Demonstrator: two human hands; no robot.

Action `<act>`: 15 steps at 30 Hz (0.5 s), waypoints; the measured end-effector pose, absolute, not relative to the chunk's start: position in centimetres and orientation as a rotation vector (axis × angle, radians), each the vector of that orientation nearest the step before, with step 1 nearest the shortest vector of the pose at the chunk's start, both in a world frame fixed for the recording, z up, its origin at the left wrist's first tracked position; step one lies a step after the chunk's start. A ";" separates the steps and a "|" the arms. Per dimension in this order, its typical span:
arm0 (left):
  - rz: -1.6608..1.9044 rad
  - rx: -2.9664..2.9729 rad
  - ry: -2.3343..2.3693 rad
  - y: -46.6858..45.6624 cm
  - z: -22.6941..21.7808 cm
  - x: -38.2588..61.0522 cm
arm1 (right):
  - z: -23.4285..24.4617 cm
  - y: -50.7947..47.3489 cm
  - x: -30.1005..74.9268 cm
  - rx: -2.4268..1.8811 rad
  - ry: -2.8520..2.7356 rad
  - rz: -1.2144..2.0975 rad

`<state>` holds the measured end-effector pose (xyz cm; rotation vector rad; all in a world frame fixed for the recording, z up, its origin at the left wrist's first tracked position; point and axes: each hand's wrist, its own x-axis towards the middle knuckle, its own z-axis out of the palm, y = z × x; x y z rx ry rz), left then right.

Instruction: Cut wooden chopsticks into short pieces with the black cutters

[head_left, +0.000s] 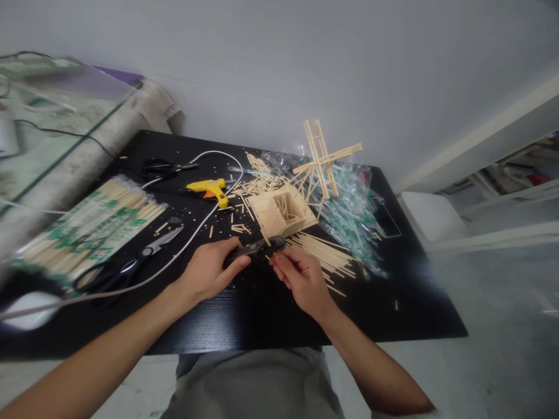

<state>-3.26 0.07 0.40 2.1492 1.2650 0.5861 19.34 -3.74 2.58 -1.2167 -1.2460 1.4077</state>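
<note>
My left hand (212, 265) is closed around a dark hand tool (248, 250), which looks like cutters or pliers, though its jaws are blurred. Close by on the right, my right hand (301, 276) has its fingers pinched together on a thin wooden stick (265, 237) by the tool's tip. Just beyond both hands stands a small wooden stick model (279, 212), a box shape on a flat base, with a windmill-like cross of sticks (322, 160) rising behind it. Loose thin sticks (325, 253) fan out beside my right hand.
A yellow glue gun (209, 189) with a white cord lies left of the model. Scissors (131, 265), black-handled scissors (168, 167) and packs of wrapped chopsticks (94, 221) are on the left. Plastic wrappers (353, 215) cover the right rear. Short offcuts (262, 185) litter the black table (375, 314).
</note>
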 end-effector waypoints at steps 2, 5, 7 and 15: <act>0.603 2.156 1.218 0.1 0.2 -3.4 | 2.7 -3.8 19.5 -1.178 -1.186 1.525; 0.636 2.165 1.135 0.1 0.2 -3.6 | 2.7 -3.9 19.7 -1.096 -1.066 1.707; 0.659 2.167 1.094 0.2 0.3 -3.6 | 2.6 -4.1 19.8 -1.021 -0.975 1.827; 0.682 2.172 1.010 -0.1 0.7 -3.7 | 3.2 -4.8 19.6 -0.855 -0.678 2.195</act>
